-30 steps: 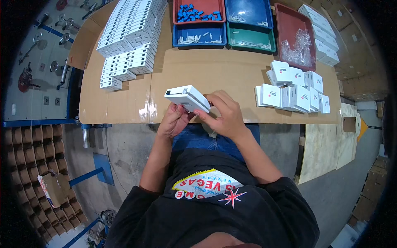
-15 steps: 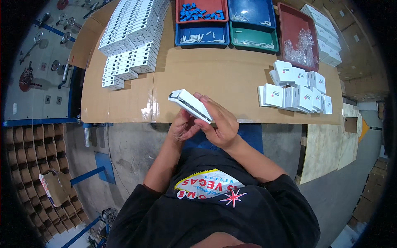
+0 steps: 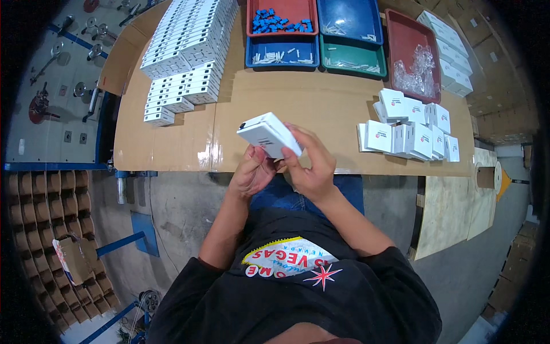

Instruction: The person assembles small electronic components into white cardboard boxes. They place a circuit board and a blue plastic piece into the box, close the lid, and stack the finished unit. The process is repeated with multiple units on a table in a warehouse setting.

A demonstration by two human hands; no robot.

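Note:
A flat white plastic case (image 3: 268, 136) is held tilted above the front edge of the table, with a small dark opening at its upper left corner. My right hand (image 3: 312, 166) is closed on the case's right end, thumb on the near face and fingers behind. Below its lower edge, my left hand (image 3: 252, 172) is palm up with curled fingers, its thumb against the case. Part of the left fingertips is hidden by the case and the right hand.
Many white cases (image 3: 186, 43) are stacked at the back left. Trays hold blue parts (image 3: 275, 23), white pins (image 3: 281, 57) and clear plastic pieces (image 3: 415, 74). A pile of small white boxes (image 3: 421, 137) lies at the right on the cardboard-covered table (image 3: 275, 97).
The case has turned in my hands, so its broad face shows instead of the slotted edge. My right hand has shifted slightly with it; the left thumb now lies at the lower edge.

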